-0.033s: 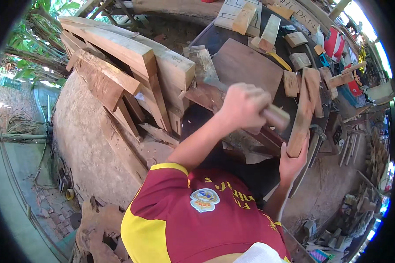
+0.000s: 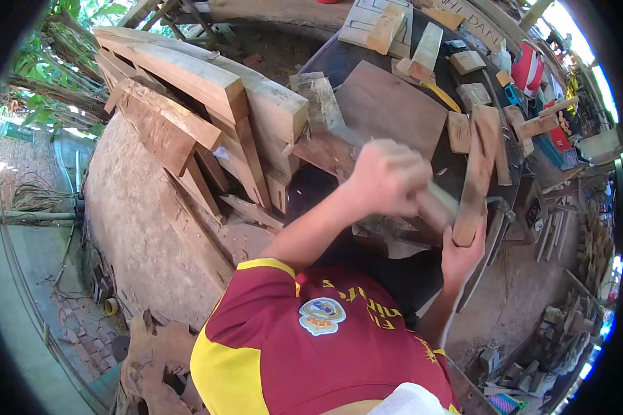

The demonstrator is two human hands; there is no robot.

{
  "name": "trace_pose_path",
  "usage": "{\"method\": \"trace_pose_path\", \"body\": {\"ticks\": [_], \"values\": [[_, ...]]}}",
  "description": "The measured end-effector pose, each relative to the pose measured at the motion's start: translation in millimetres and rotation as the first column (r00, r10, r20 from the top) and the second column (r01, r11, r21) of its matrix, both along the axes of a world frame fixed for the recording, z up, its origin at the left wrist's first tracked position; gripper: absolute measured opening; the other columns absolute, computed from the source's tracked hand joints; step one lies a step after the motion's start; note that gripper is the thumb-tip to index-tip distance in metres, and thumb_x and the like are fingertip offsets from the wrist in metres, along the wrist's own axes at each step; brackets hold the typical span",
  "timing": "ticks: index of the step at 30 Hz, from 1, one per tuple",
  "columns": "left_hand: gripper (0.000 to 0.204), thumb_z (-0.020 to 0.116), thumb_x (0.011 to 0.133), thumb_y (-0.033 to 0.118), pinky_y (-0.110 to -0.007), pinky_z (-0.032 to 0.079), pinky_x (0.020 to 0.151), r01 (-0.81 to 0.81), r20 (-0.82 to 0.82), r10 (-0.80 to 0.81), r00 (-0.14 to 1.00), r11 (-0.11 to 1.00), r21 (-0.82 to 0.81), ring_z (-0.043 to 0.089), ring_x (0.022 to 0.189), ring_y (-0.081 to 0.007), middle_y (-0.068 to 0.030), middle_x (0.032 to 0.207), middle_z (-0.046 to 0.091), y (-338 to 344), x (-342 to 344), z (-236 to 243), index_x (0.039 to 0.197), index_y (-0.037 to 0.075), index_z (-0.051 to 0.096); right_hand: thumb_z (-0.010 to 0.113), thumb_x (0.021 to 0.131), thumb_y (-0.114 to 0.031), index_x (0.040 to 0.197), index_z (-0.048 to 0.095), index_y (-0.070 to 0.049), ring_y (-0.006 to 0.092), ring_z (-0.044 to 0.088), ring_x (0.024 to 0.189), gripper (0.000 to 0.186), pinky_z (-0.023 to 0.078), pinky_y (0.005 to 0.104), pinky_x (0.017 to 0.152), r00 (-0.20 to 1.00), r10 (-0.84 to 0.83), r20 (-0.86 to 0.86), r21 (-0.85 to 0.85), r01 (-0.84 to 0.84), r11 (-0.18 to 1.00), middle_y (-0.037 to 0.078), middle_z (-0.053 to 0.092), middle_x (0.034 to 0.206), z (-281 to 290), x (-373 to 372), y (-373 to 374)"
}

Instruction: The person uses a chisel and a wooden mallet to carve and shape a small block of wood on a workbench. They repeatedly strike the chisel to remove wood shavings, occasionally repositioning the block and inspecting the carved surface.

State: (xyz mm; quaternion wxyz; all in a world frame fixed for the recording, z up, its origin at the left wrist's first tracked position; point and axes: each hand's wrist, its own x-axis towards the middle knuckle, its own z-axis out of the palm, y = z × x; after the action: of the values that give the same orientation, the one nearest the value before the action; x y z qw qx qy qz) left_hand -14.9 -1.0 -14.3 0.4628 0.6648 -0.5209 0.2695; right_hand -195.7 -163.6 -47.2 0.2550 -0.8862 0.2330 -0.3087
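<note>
We've got our L hand (image 2: 392,176) closed in a fist round a thick brown cylinder (image 2: 441,206) that sticks out toward the lower R; it's blurred, so we can't tell what kind of tool it is, or if its far end touches anything. Our R hand (image 2: 462,256) grips the near end of a long wood piece (image 2: 479,176), thumb on the L side, other fingers mostly hidden. The piece slants up & away over the dark bench (image 2: 453,171), R of our fist. Beyond the fist there's a flat brown board (image 2: 394,104) on the bench, w/ a curved yellow thing (image 2: 441,97) at its R corner & a small block (image 2: 458,133) btwn board & long piece. Off to our L, squared timbers (image 2: 187,76) lie stacked. Our shirt (image 2: 367,360)'s maroon w/ yellow trim.
</note>
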Motion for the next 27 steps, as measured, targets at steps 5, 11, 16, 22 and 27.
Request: {"method": "trace_pose_path", "body": {"ticks": [5, 11, 16, 22, 27], "values": [[0.027, 0.073, 0.075, 0.023, -0.033, 0.033, 0.042, 0.533, -0.009, -0.537, 0.843, 0.838, -0.116, 0.047, 0.047, -0.0189, 0.0006, 0.057, 0.041, 18, -56, 14, 0.063, 0.012, 0.051, 0.064, 0.069, 0.005, 0.142, 0.045, -0.009, 0.0377, 0.055, 0.115, 0.077, 0.043, 0.042, 0.1, 0.977, 0.096, -0.188, 0.011, -0.096, 0.995, 0.019, 0.058, 0.123, 19, 20, -2], [0.024, 0.077, 0.06, 0.028, -0.035, 0.038, 0.048, 0.551, -0.333, -0.502, 0.798, 0.832, 0.067, 0.053, 0.054, -0.0214, 0.0002, 0.063, 0.051, 58, -81, -20, 0.069, 0.016, 0.058, 0.067, 0.07, 0.006, 0.14, 0.048, -0.01, 0.0368, 0.055, 0.112, 0.074, 0.045, 0.0415, 0.096, 0.941, 0.095, -0.324, -0.086, -0.13, 0.988, 0.017, 0.055, 0.123, 36, 55, 7], [0.03, 0.075, 0.05, 0.023, -0.038, 0.044, 0.052, 0.454, -0.474, -0.307, 0.825, 0.86, 0.233, 0.058, 0.058, -0.0262, -0.0038, 0.065, 0.055, 94, -87, -42, 0.072, 0.013, 0.057, 0.073, 0.075, -0.005, 0.138, 0.049, -0.013, 0.0365, 0.053, 0.114, 0.067, 0.046, 0.043, 0.093, 0.913, 0.079, -0.401, -0.223, -0.181, 0.958, 0.016, 0.053, 0.125, 36, 87, 8], [0.029, 0.075, 0.05, 0.021, -0.039, 0.046, 0.053, 0.346, -0.497, -0.155, 0.854, 0.883, 0.319, 0.058, 0.057, -0.0274, -0.0058, 0.063, 0.055, 114, -81, -46, 0.07, 0.011, 0.056, 0.073, 0.079, -0.013, 0.123, 0.057, -0.001, 0.0349, 0.052, 0.117, 0.048, 0.046, 0.0435, 0.095, 0.95, 0.254, -0.184, -0.313, -0.302, 0.901, 0.015, 0.053, 0.128, 38, 128, 48], [0.027, 0.075, 0.051, 0.019, -0.038, 0.046, 0.053, 0.293, -0.5, -0.109, 0.859, 0.906, 0.306, 0.059, 0.057, -0.0277, -0.0059, 0.062, 0.056, 121, -79, -45, 0.07, 0.011, 0.058, 0.081, 0.07, -0.015, 0.134, 0.046, 0.0, 0.037, 0.047, 0.126, 0.074, 0.043, 0.043, 0.103, 0.802, 0.562, -0.204, 0.017, -0.571, 0.821, 0.019, 0.045, 0.14, 27, 168, 96]]}}
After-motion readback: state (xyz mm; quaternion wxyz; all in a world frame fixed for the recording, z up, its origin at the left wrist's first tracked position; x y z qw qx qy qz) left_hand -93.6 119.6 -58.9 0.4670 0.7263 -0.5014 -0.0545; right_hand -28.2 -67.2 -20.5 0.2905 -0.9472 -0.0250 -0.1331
